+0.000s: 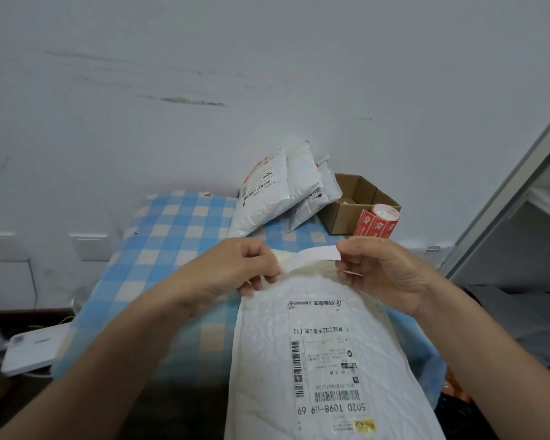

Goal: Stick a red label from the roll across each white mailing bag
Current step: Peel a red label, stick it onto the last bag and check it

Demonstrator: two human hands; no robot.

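A white mailing bag [324,354] with a printed shipping label lies lengthwise on the blue checked cloth [172,236], its far end between my hands. A pale strip [311,256], showing its whitish side, is stretched above that far end. My left hand [248,268] pinches the strip's left end and my right hand [378,268] pinches its right end. The roll of red labels [378,221] stands behind my right hand, against a cardboard box.
Several white mailing bags [277,192] lean in a pile at the back of the cloth. An open cardboard box [356,201] sits beside them. A white metal frame [508,192] rises at right. A white device [32,347] lies low at left.
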